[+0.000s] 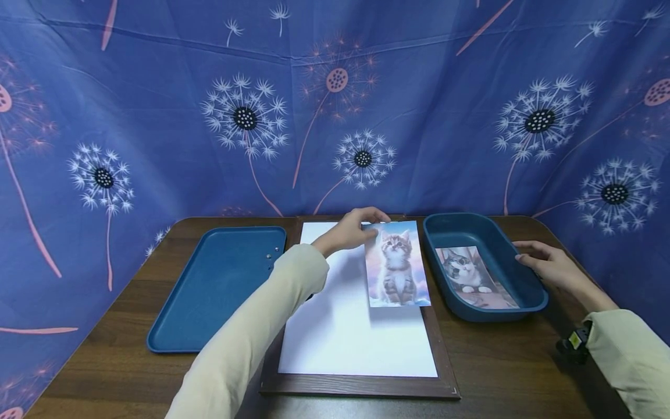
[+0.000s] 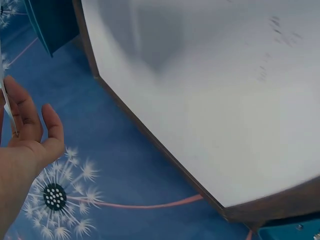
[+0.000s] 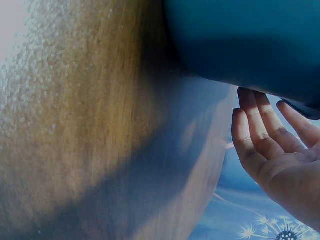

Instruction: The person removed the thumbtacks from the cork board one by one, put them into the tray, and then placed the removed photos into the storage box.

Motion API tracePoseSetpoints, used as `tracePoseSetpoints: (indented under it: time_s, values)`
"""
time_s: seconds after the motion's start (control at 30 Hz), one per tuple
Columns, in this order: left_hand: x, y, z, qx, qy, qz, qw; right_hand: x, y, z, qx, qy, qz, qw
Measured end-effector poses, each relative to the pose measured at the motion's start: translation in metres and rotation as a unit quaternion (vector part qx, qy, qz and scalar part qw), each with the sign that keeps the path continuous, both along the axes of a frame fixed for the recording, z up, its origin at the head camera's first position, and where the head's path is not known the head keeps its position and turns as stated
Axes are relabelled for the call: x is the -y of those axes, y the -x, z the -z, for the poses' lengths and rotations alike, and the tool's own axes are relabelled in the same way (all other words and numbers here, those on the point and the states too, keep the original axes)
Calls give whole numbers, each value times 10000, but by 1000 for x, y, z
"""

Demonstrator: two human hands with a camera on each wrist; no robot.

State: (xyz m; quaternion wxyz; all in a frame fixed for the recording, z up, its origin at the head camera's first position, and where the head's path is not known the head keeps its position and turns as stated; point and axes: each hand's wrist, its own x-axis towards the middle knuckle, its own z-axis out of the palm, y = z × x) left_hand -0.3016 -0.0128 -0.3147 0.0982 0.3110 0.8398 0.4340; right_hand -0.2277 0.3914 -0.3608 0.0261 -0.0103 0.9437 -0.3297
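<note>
My left hand [image 1: 353, 230] pinches a picture card of a fluffy sitting kitten [image 1: 396, 273] by its upper left edge. The card hangs over the upper right part of a white board [image 1: 335, 343] with a dark wooden frame. In the left wrist view the card [image 2: 8, 107] shows nearly edge-on between the fingers. On the right, my right hand [image 1: 557, 270] rests its fingers against the outer side of a deep blue basin [image 1: 471, 220]; in the right wrist view the fingers [image 3: 257, 125] are fairly straight. Inside the basin lies a picture of a grey-and-white cat [image 1: 468, 276].
A flat blue tray [image 1: 209, 291] lies left of the board, with several small shiny metal pieces [image 1: 268, 256] near its right edge. All stand on a brown wooden table [image 1: 502, 361]. Behind it hangs a blue dandelion-print cloth [image 1: 419, 105].
</note>
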Motion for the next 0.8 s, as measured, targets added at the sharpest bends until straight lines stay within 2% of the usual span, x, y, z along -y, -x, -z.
tracePoseSetpoints:
  time_s: [0.27,0.43,0.8]
  values:
    - [-23,-1,-3,96,-263,-19,9996,-1,0,2,-36,48,45,10000]
    - [-38,-3,-3,40,-311,-178,9994,0,0,3,-6,174,96,9998]
    - [-68,-8,-7,-2,-542,-473,9974,1,0,3,-70,59,86,9999]
